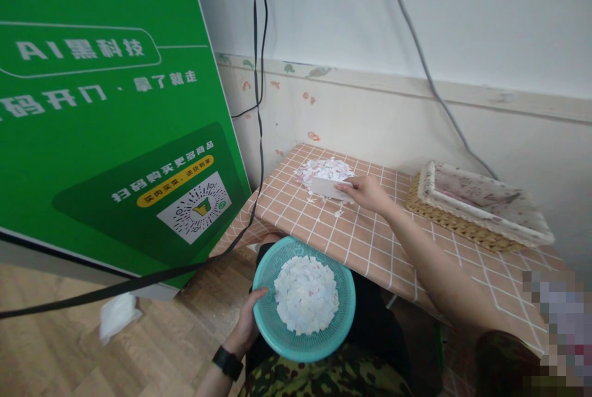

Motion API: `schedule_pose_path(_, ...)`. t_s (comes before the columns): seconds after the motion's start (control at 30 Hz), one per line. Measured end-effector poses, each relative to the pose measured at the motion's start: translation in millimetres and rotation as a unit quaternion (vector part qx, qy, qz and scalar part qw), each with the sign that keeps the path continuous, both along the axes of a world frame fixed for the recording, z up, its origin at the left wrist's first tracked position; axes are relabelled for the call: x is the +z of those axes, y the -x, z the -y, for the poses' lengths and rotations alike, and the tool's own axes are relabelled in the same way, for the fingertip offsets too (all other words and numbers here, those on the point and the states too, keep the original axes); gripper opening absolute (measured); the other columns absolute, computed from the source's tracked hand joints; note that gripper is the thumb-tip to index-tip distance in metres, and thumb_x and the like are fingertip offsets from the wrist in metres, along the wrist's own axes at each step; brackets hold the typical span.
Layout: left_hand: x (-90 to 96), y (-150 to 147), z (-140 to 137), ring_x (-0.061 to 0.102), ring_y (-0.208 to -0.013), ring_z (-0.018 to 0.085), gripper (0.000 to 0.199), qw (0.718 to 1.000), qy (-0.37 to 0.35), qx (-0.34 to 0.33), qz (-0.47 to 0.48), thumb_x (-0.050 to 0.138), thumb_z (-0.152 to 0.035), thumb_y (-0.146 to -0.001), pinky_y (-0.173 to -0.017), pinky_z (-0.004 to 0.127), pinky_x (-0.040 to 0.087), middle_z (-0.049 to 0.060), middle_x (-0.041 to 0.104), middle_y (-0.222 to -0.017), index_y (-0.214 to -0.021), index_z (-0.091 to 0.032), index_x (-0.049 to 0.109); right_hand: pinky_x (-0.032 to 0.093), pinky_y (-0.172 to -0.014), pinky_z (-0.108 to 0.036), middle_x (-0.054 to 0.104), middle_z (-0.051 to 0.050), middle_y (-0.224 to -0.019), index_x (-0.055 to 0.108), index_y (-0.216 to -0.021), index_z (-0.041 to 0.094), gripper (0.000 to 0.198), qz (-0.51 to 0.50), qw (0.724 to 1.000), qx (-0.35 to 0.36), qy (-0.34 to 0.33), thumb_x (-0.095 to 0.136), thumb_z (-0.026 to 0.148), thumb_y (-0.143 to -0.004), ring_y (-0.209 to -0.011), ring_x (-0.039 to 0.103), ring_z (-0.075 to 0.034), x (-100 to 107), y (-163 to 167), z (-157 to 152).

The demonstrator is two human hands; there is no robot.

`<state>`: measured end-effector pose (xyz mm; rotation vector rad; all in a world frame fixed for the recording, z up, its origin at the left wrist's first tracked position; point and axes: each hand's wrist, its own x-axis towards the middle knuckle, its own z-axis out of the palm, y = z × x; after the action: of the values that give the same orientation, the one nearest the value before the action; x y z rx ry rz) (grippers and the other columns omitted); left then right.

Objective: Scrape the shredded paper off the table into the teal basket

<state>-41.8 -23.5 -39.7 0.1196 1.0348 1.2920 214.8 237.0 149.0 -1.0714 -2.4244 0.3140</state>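
Note:
My left hand (pixel 250 317) grips the left rim of a round teal plastic basket (pixel 341 317), thumb over the edge, held at my lap just below the table edge. Inside the basket lies a heap of small white paper scraps (pixel 306 295). Over the table, my right hand (pixel 367 192) pinches a flat white card (pixel 329 188) by its right end. The card stands on edge against the near side of a second pile of paper scraps (pixel 324 169), some tinged pink. A few loose bits lie on the cloth in front of the card.
A brown checked cloth (pixel 296 212) covers the table. At its right stands a woven basket (pixel 456 218) with a floral lining. A green cabinet (pixel 115 107) rises at the left, with a black strap (pixel 259 138) hanging beside it. A white bag (pixel 118 317) lies on the floor.

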Motion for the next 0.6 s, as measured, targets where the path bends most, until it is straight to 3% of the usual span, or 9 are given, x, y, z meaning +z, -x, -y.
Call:
schedule_pose_path(0.3,3.2,-1.3,0.0,0.064,-0.059,0.021,0.018,1.000,0.013,0.007,-0.004,0.066,-0.026,-0.068,-0.068,0.034,0.050,0.005,0.072,-0.063,-0.075,-0.011,0.071,0.028,-0.050,-0.026,0.055,0.000,-0.055,0.061,-0.066,0.017,0.043,-0.005,1.000,0.010,0.000,0.041,0.048,-0.089,-0.051,0.045,-0.011,2.6,1.7,10.1)
schedule_pose_path(0.47,1.4,-1.7,0.2,0.067,-0.069,0.025,0.024,1.000,0.002,-0.002,0.006,0.066,-0.029,-0.068,-0.074,0.038,0.050,0.008,0.074,-0.074,-0.082,-0.011,0.071,0.031,-0.052,-0.025,0.055,0.000,-0.054,0.061,-0.064,0.017,0.043,-0.004,1.000,0.011,-0.003,0.043,0.046,-0.089,-0.051,0.047,-0.011,-4.2,10.0,8.0)
schedule_pose_path(0.6,0.6,-0.5,0.9,0.067,-0.071,0.025,0.022,1.000,-0.001,0.002,0.002,0.066,-0.029,-0.068,-0.076,0.038,0.050,0.008,0.074,-0.076,-0.078,-0.010,0.071,0.030,-0.051,-0.025,0.058,-0.001,-0.057,0.064,-0.069,0.017,0.042,0.003,0.999,0.039,0.031,0.043,0.047,-0.089,-0.052,0.047,-0.010,1.7,-4.1,21.9)
